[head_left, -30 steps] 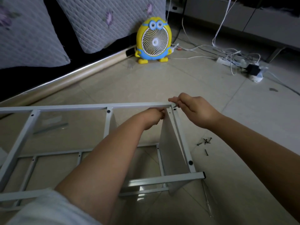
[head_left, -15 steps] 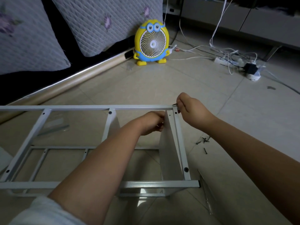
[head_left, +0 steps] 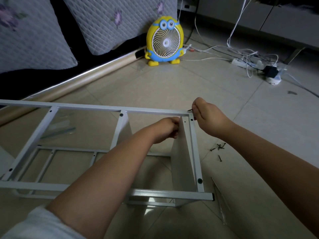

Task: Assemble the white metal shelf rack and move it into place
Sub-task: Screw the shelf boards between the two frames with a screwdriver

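Observation:
The white metal shelf rack [head_left: 72, 107] lies on its side on the tiled floor, its frame bars running left to right. My left hand [head_left: 166, 129] reaches inside the frame and grips the top edge of a white shelf panel [head_left: 183, 163] near the far right corner. My right hand [head_left: 207, 114] sits just outside that corner and pinches a small dark screw [head_left: 189, 110] at the frame's top bar. A few loose dark screws [head_left: 218, 147] lie on the floor to the right of the rack.
A yellow cartoon fan [head_left: 164, 42] stands at the back by a sofa base [head_left: 72, 81] with quilted cushions [head_left: 107, 21]. A power strip with tangled white cables [head_left: 255, 61] is at the far right. A clear plastic bag [head_left: 58, 126] lies under the frame.
My right hand has drawn in to the frame's far right corner with the screw. The view has shifted slightly; my left hand stays on the panel edge.

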{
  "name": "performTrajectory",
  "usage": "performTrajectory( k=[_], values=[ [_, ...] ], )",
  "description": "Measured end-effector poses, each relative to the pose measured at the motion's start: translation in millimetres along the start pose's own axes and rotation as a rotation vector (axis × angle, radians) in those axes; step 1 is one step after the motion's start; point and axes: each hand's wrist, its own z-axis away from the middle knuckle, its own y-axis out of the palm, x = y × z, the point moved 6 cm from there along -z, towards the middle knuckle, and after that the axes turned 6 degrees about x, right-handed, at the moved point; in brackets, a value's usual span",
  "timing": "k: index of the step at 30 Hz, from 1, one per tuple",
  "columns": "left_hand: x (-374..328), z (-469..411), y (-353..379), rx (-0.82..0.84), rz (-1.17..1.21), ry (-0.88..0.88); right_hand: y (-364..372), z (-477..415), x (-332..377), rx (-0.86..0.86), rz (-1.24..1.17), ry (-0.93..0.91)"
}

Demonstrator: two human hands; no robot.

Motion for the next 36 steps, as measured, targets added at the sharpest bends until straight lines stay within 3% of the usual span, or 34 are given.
performTrajectory(
  k=[9,11,14,16,18,21,22,30,36],
  values=[
    [3,7,-2,-0.05,-0.128,-0.075,2,2,-3,0.01,-0.02,0.001],
    [4,10,-8,-0.101,-0.26,-0.132,1,2,-6,0.01,-0.057,0.003],
    [0,27,-17,-0.105,-0.658,-0.243,-1,3,-10,-0.007,-0.142,0.019],
    [-12,46,-20,-0.108,-0.845,-0.233,-2,4,-13,-0.019,-0.2,0.04],
    [-25,60,-23,-0.189,-0.759,-0.178,-2,5,-17,-0.028,-0.267,0.067],
    [-25,70,-11,-0.257,-0.177,-0.148,-1,7,-21,-0.049,-0.36,0.101],
    [-23,69,-3,-0.232,-0.08,-0.142,0,8,-22,-0.063,-0.383,0.108],
    [-25,57,32,-0.176,0.035,-0.021,0,12,-25,-0.117,-0.622,0.11],
    [-30,64,42,-0.182,-0.082,0.072,3,12,-25,-0.094,-0.718,0.1]
  ],
)
